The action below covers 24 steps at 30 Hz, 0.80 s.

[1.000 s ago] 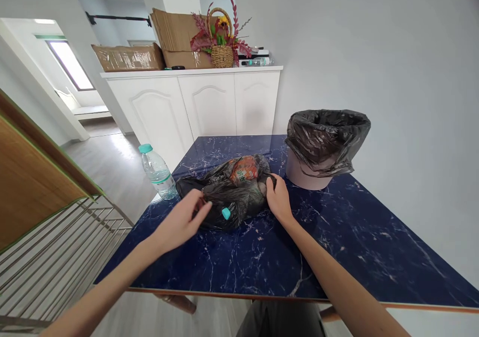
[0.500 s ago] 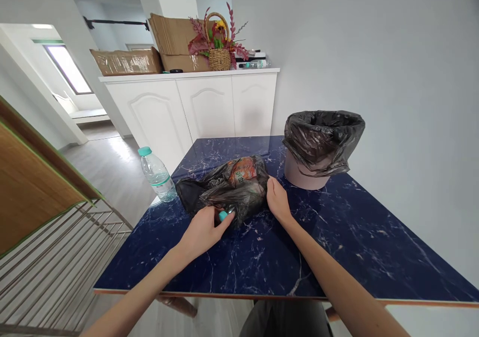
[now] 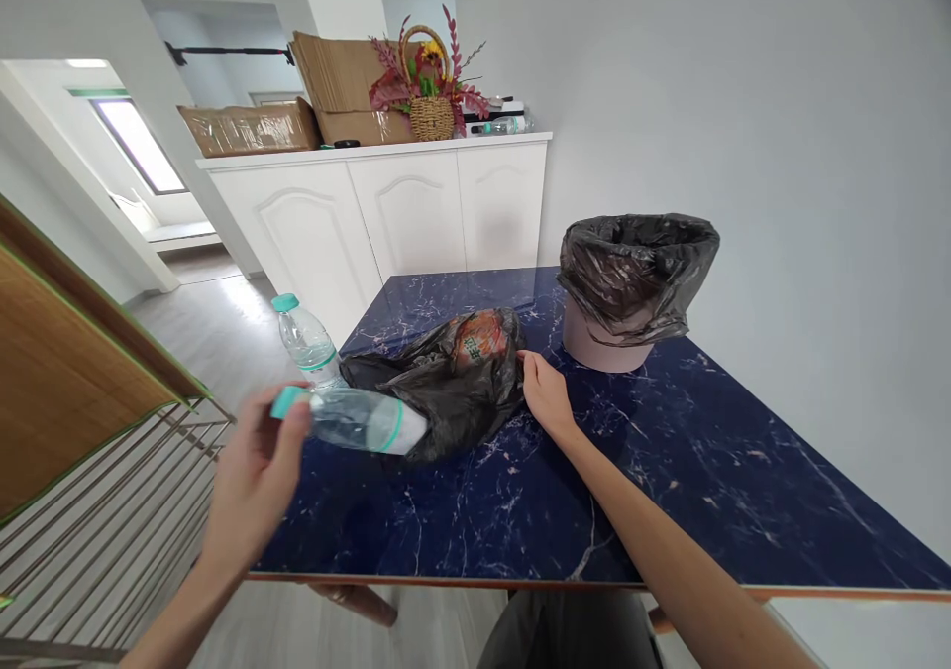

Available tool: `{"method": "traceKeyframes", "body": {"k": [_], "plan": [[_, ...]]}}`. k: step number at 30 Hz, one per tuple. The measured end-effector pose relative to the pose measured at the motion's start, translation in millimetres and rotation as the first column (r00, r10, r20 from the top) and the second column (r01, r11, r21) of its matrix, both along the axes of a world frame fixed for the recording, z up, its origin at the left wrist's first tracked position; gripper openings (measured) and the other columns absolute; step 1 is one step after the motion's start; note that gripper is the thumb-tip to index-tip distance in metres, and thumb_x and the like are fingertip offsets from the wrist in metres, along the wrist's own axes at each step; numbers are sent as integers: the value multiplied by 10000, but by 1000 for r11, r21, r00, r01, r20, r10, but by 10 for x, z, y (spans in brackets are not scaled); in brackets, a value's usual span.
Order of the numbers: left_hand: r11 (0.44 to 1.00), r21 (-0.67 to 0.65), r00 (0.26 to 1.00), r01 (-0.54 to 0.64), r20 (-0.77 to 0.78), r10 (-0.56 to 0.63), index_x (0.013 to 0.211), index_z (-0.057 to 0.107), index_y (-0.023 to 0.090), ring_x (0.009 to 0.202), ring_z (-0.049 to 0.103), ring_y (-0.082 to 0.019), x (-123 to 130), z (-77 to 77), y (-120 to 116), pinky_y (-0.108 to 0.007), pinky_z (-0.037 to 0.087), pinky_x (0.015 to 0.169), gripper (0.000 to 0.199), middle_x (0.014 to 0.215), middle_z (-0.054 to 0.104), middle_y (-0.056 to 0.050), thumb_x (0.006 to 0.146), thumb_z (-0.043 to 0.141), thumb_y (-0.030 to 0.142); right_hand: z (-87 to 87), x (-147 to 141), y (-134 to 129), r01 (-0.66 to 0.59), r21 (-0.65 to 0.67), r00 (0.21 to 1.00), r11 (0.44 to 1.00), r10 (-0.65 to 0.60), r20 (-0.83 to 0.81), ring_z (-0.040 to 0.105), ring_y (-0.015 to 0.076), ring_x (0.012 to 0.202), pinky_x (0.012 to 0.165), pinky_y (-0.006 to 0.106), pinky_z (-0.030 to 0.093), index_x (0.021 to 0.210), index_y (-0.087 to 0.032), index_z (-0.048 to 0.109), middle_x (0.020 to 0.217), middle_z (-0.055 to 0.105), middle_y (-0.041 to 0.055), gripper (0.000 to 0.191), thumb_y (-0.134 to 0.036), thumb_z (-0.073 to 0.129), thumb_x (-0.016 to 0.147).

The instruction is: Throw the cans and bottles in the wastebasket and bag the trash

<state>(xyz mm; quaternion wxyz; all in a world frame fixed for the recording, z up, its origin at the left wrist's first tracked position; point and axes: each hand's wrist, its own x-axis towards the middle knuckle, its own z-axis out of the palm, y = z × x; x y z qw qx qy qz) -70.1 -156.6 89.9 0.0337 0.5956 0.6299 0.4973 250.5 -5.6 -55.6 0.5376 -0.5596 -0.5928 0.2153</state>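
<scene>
My left hand (image 3: 260,471) grips a clear plastic bottle (image 3: 357,419) by its teal cap. The bottle lies nearly level, and its base end is still inside the mouth of a black plastic bag (image 3: 468,401). On the bag's right side, my right hand (image 3: 546,391) pinches the plastic between thumb and fingers. An orange-red printed package (image 3: 479,337) shows through the bag; its contents I cannot make out. A second clear bottle with a teal cap (image 3: 304,337) stands upright at the table's left edge, behind the held one.
A pinkish bin (image 3: 605,337) lined with a black bag (image 3: 639,273) stands on the dark blue marbled table (image 3: 669,481). Left of the table is a metal rack (image 3: 111,530). Behind, a white cabinet (image 3: 416,203) carries cardboard boxes (image 3: 253,129) and a flower basket (image 3: 431,119).
My left hand has moved left, drawing the bottle most of the way out of the black bag. My right hand stays at the bag's right side.
</scene>
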Motion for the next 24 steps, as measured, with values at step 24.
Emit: {"method": "traceKeyframes", "body": {"k": [24], "plan": [[958,-7,911,-287,-310,271,881,624,220,765,553,-195,-887,504,769,-305,451,768,347,838,593,-9,892,574,563,35,-11,-23,16,-83,1000,996,-16,-4,717,340,1209,1056,483,517,1272,-193,707,1275,780,157,495,-489,380,1048]]}}
